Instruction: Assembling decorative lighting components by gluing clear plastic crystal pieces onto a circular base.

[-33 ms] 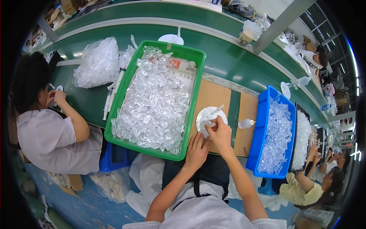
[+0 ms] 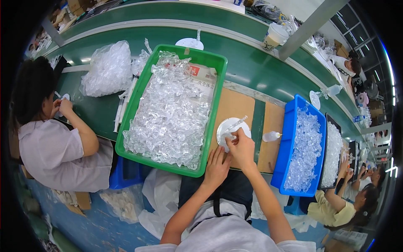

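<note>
A round white disc [image 2: 246,128] lies on a brown board in front of me, with clear plastic pieces on it. My right hand [image 2: 242,149] is over its near side, thumb and fingertips pinched on a small clear plastic piece [image 2: 228,137], partly hidden by the fingers. A slim clear stem [image 2: 239,122] slants up from the same spot. Flat at the disc's near left edge rests my left hand [image 2: 217,169], its fingers stretched out and holding nothing. Left of the disc stands a green tray [image 2: 222,69] heaped with clear plastic pieces over newspaper.
To the right are a small squeeze bottle [image 2: 271,136] and a blue bin [image 2: 278,172] of clear pieces. Behind the green tray sits another white disc [image 2: 183,42]. A stuffed clear bag [image 2: 108,69] lies at left, near a seated co-worker [image 2: 63,145]. A drink cup [image 2: 275,37] stands far right.
</note>
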Demonstrator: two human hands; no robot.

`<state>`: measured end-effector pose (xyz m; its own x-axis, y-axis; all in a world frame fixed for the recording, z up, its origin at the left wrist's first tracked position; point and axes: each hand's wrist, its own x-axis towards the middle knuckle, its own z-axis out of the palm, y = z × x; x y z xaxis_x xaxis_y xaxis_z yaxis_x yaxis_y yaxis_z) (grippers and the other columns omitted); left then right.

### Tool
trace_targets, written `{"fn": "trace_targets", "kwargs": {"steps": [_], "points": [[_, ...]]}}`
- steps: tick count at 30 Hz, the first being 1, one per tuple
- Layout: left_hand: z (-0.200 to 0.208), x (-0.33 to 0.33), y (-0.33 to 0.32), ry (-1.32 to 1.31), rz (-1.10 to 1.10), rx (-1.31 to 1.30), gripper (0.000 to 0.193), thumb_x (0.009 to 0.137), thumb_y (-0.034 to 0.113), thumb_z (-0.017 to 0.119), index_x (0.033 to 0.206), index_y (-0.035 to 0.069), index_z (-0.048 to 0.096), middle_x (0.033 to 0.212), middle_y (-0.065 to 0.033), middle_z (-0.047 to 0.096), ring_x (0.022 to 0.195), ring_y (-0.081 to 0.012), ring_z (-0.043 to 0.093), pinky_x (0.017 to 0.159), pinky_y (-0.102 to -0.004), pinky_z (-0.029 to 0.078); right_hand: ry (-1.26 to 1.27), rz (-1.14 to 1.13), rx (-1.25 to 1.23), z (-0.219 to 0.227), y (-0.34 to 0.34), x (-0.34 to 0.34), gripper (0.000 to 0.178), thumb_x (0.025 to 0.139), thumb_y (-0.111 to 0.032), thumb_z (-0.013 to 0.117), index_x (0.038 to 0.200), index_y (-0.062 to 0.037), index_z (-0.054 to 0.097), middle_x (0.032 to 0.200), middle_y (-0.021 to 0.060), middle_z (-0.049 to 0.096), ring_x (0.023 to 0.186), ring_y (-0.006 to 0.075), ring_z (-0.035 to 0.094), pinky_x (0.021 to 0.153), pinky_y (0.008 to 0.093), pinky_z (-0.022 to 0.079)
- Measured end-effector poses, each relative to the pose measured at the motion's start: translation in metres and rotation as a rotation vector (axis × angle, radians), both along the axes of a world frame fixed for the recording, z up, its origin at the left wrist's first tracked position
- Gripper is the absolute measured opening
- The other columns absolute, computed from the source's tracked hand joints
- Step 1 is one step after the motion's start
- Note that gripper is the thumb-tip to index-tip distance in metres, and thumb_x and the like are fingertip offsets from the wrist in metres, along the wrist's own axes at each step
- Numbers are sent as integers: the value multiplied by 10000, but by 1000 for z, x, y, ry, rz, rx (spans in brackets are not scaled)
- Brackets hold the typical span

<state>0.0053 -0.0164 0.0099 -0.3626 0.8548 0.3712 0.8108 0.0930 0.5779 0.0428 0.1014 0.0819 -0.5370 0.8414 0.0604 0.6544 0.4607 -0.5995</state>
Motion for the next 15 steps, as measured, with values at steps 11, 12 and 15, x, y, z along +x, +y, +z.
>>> {"fn": "trace_targets", "kwargs": {"steps": [11,12,15], "points": [[11,-29,18,-91,-216,-68,536,729,235,668,1228,92,533,1395,-302,259,1300,-466,235,1071,-538,187,65,-5,40,-4,-2,1,278,758,-217,668,935,-34,555,719,162,626,667,343,622,602,417,493],[12,-29,17,-48,-230,-88,548,747,258,658,1254,104,517,1396,-307,253,1300,-468,232,1069,-535,191,93,31,3,-3,-1,9,288,755,-219,668,945,-35,554,729,163,629,683,343,625,615,417,495],[17,-30,13,33,-240,-131,557,781,302,638,1289,125,495,1403,-315,235,1306,-470,219,1067,-528,194,162,104,-168,26,3,47,317,738,-144,678,1033,-71,588,802,123,663,761,256,656,666,339,508]]}}
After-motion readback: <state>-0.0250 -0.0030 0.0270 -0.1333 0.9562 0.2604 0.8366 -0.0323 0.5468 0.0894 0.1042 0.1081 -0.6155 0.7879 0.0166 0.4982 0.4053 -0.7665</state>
